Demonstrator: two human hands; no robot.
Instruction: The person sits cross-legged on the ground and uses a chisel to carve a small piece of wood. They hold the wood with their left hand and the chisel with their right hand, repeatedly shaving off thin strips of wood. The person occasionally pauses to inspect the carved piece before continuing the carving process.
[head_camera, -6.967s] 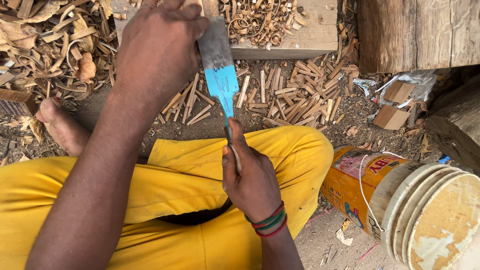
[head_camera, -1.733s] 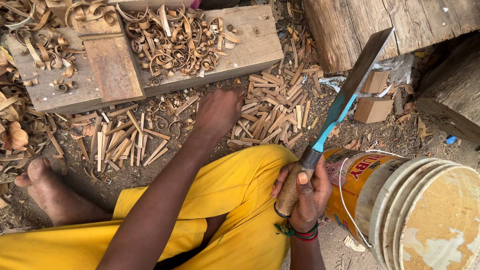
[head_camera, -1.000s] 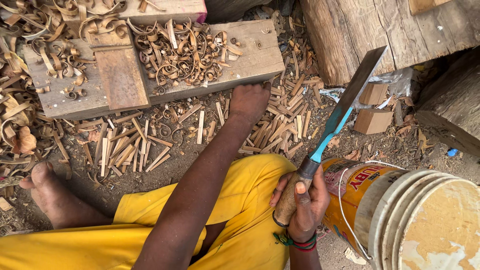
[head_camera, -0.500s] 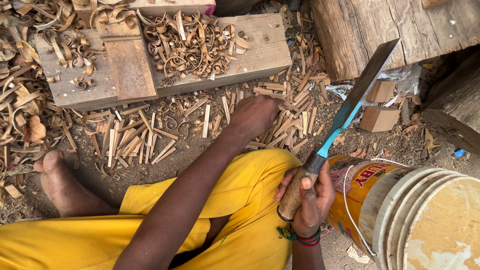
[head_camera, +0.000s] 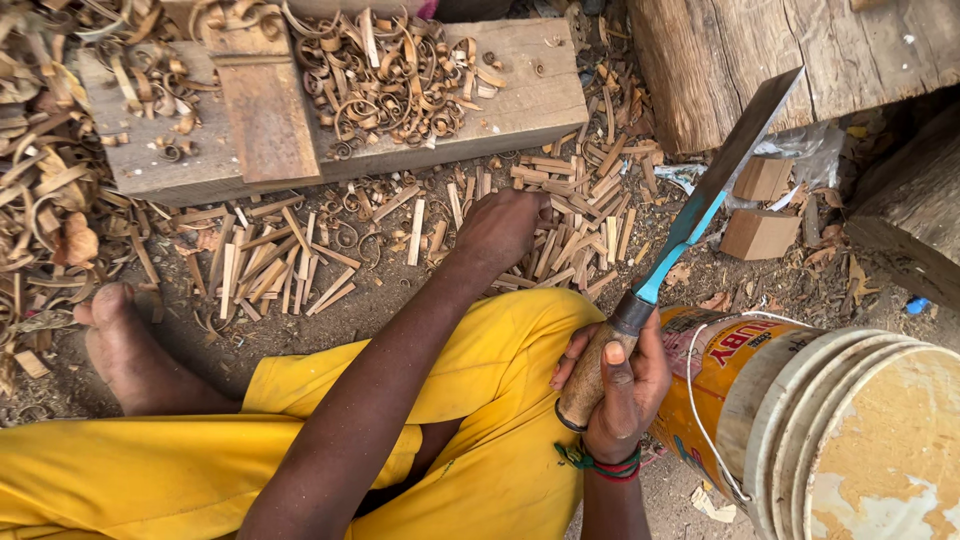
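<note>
My right hand (head_camera: 618, 385) grips the wooden handle of a long chisel (head_camera: 700, 205) with a blue neck and a broad steel blade, held off the ground and pointing up to the right. My left hand (head_camera: 500, 228) reaches forward over my yellow-trousered knee (head_camera: 500, 340) and rests, fingers curled, on the small wooden sticks (head_camera: 560, 225) scattered on the dirt. Whether it holds one is hidden.
A thick wooden block (head_camera: 500, 110) strewn with curled shavings lies beyond the sticks. A heavy timber beam (head_camera: 720, 60) is at upper right. A stack of buckets (head_camera: 830, 430) stands right of my knee. Two small wood blocks (head_camera: 760, 210) lie nearby. My bare foot (head_camera: 120, 345) rests left.
My left hand went from the chisel blade to the ground and has slid left among the sticks. My right hand now holds the chisel alone, out to the right.
</note>
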